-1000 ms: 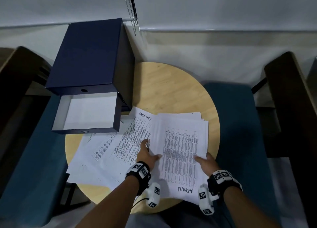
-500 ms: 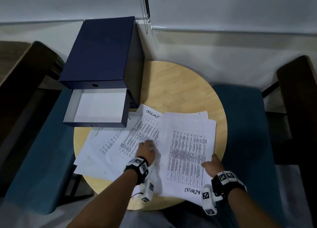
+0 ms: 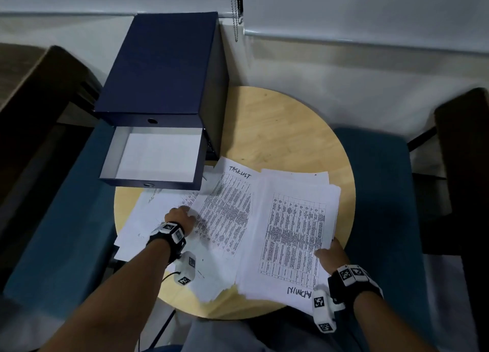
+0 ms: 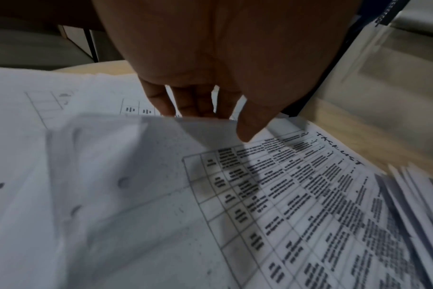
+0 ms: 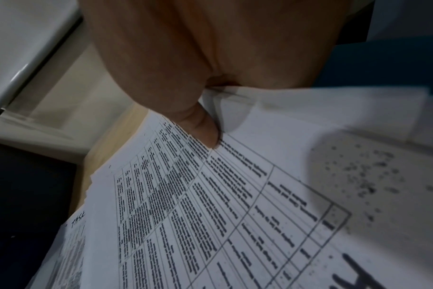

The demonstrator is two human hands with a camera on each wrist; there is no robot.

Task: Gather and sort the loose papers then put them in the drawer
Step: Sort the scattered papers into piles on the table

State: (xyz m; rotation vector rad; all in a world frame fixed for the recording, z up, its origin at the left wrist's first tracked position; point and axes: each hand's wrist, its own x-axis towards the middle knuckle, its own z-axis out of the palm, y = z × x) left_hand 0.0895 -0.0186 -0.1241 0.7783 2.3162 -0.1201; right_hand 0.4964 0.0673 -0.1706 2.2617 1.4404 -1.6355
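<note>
At far left the blue drawer box [image 3: 161, 68] stands on the round table [image 3: 285, 129], its drawer [image 3: 156, 157] pulled out w/ white paper lying inside. In front of it loose papers [image 3: 137, 219] are spread over the table. The left hand [image 3: 181, 218] is on the "TASKLIST" sheet [image 3: 227, 209]: thumb on top, fingers [image 4: 161, 101] under the lifted edge, so it pinches this sheet. To the right lies the "ADMIN" stack [image 3: 293, 235], partly over the TASKLIST sheet. The right hand [image 3: 332, 256] grips the stack at its right edge, thumb [image 5: 203, 127] pressing on top; other fingers are hidden under the paper.
</note>
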